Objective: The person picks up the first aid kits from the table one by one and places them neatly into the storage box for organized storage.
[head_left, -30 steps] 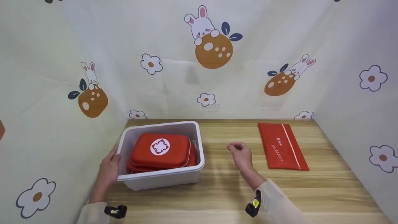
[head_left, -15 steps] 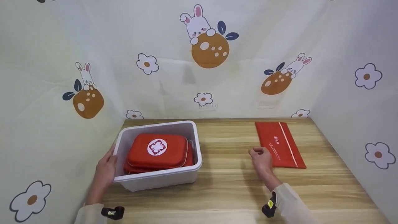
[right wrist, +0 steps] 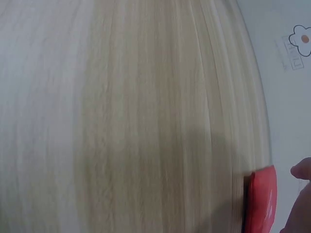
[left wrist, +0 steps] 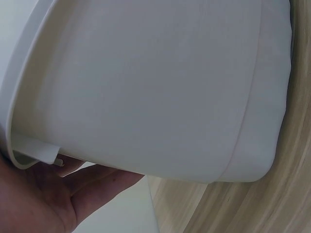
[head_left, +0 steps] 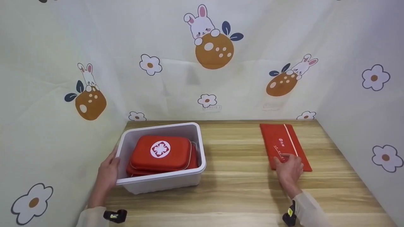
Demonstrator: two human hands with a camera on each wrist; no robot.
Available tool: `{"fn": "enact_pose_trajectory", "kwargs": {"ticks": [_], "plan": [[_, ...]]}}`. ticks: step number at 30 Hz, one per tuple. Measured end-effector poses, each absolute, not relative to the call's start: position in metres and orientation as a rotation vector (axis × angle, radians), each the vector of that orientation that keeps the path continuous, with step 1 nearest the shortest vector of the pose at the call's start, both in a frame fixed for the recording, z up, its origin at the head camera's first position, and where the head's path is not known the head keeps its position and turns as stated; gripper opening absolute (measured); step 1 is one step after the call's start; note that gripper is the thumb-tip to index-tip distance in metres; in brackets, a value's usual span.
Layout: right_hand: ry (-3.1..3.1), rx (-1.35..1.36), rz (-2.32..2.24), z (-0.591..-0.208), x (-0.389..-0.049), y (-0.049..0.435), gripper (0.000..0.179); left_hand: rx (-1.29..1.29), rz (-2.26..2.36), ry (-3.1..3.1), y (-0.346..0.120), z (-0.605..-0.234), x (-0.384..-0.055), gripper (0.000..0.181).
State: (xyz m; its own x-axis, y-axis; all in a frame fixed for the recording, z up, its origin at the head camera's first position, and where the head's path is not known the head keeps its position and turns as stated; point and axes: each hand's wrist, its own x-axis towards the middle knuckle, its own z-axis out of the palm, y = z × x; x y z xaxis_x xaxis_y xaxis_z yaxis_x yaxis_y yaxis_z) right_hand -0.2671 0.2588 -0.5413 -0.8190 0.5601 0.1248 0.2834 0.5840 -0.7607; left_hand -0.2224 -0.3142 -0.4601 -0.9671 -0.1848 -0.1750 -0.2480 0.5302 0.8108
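A white plastic storage box (head_left: 161,183) stands on the table's left side. Inside it, a red first-aid case (head_left: 160,159) with a white cross emblem lies on top of another red item (head_left: 194,160), mostly hidden. My left hand (head_left: 108,171) grips the box's left rim; in the left wrist view its fingers (left wrist: 104,187) curl beneath the rim. At the right, a flat red pouch (head_left: 279,138) with a white stripe and small print lies on the table. Over its near end is my right hand (head_left: 288,168), fingers loosely bent and holding nothing; whether it touches the pouch is unclear.
A wood-grain table (head_left: 233,189) spans the space beneath everything. Pale fabric walls (head_left: 170,37) with rabbit and flower prints enclose it at the back and both sides. The left wall runs close to the left hand and box.
My right hand has moved right, from the bare table beside the box to over the red pouch, and its fingers have spread. The left hand and the box stay in place.
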Motion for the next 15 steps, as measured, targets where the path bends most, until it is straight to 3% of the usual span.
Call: {"fn": "enact_pose_trajectory", "kwargs": {"ticks": [15], "plan": [[-2.565,-0.815,0.944,-0.553,-0.261,0.3,0.065,-0.407,1.433,2.683,-0.313,-0.459,-0.224,0.055]]}}
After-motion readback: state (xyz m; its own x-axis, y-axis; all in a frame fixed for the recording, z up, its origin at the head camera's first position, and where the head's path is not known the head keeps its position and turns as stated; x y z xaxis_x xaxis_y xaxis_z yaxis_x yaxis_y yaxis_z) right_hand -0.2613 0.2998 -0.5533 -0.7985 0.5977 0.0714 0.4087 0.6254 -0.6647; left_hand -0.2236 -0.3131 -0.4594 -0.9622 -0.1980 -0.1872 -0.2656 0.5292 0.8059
